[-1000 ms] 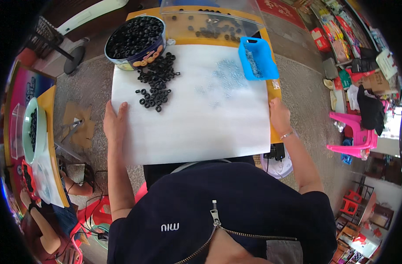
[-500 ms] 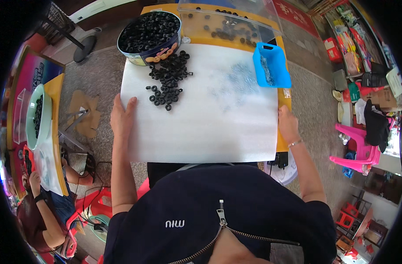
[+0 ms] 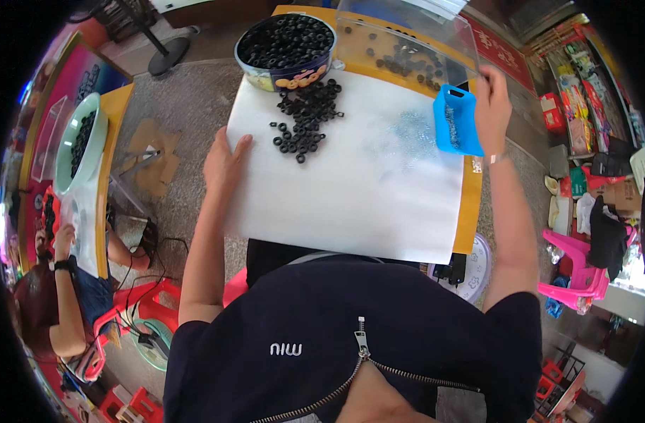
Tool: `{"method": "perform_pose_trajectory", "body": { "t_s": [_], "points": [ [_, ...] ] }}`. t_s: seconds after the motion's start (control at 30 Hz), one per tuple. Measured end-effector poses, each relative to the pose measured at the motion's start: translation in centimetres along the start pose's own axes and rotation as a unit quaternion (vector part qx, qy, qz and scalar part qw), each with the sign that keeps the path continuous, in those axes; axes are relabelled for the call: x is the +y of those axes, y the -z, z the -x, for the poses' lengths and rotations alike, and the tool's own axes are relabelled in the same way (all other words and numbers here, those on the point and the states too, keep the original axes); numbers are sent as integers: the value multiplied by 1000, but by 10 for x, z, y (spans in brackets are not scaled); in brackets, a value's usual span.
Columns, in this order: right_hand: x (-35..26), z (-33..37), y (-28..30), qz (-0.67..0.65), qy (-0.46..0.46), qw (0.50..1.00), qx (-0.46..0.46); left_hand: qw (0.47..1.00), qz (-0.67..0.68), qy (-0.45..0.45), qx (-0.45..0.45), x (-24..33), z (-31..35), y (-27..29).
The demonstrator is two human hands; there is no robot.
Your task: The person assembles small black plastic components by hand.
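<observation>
A white foam sheet (image 3: 343, 204) covers most of the yellow table. My left hand (image 3: 226, 161) rests at its left edge, thumb lying apart from the fingers. My right hand (image 3: 493, 106) reaches up along the table's right side, beside a blue bin (image 3: 458, 137) of small silvery pieces. Its loosely bent fingers are close to the corner of a clear plastic box (image 3: 407, 44); contact is hard to make out. A pile of small black ring-shaped parts (image 3: 305, 116) lies on the sheet, in front of an oval tin (image 3: 294, 76) filled with similar parts.
Small clear or silvery pieces (image 3: 407, 137) are scattered on the sheet's right half. At left, a person (image 3: 65, 296) sits by another table with a pale green basin (image 3: 93, 158). A pink stool (image 3: 583, 271) and stocked shelves stand at right.
My right hand has left the table's right edge and moved up past the blue bin toward the clear box. My left hand stays at the sheet's left edge. The whole view has shifted.
</observation>
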State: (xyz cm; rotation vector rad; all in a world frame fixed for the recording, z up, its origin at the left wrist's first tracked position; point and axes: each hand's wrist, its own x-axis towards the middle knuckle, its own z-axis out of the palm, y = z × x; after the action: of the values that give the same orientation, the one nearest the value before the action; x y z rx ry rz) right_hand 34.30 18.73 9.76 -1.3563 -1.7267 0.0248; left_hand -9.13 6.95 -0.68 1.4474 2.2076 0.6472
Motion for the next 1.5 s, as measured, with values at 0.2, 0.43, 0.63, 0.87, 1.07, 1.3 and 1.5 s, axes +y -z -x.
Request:
{"method": "perform_pose_trajectory", "body": {
  "t_s": [0.2,0.43,0.63,0.87,1.07,1.3,1.5],
  "points": [
    [37,-83,-77,109,140,984,-2,999,3,-21,28,-5,-3,-6],
    [49,-84,-95,146,7,982,-122,998,-8,-25,49,-12,-5,-9],
    [47,-86,-91,147,16,980,-130,999,8,-16,30,-11,-6,-8],
    [-21,-34,-92,68,229,971,-1,998,12,-30,48,-14,-2,-9],
    [-111,103,-118,-53,238,948,-205,998,7,-10,54,-11,-3,-9],
    [-114,130,-140,-51,199,948,-243,999,-14,2,30,-4,-3,-5],
    [-109,140,-140,-48,173,955,-235,999,-24,-6,41,-10,-4,-8]
  ]
}}
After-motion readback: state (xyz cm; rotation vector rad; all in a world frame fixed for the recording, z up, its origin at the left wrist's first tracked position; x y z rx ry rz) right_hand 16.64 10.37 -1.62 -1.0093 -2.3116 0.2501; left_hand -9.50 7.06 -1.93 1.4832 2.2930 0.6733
